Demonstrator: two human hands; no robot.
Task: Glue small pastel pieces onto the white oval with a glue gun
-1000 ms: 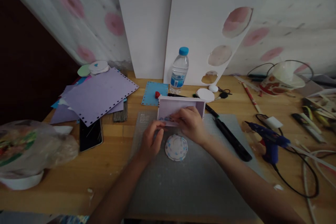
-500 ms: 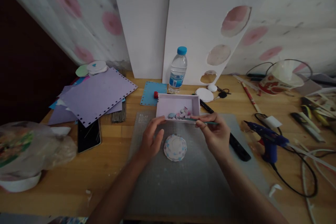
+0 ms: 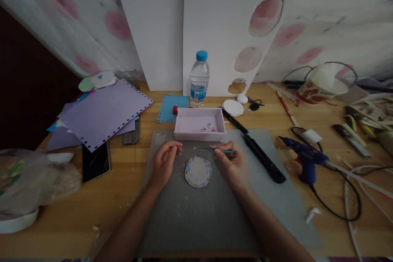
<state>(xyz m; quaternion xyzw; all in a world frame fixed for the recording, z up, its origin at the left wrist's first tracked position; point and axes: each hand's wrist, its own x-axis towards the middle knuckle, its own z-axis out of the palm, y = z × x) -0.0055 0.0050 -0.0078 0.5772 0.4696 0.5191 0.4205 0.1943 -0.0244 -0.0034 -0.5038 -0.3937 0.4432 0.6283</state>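
My right hand pinches a thin teal stick that points left, with a small pale bit at its tip. Across from it, my left hand has its fingers curled in and the thumb close to the forefinger; whether anything is between them I cannot make out. Between the hands, on the grey cutting mat, lies a round white piece with pink and blue bits around its rim. Just beyond the hands stands an open pale lilac box holding small pink and white pieces.
Behind the box stands a water bottle. A black pen-like tool lies right of my right hand. Farther right are a blue glue gun and cables. Purple sheets and a phone lie left.
Both hands have drawn back from the box toward me. The stick has come out of the box, now above the round piece. My left fingers have curled in. The view has shifted slightly.
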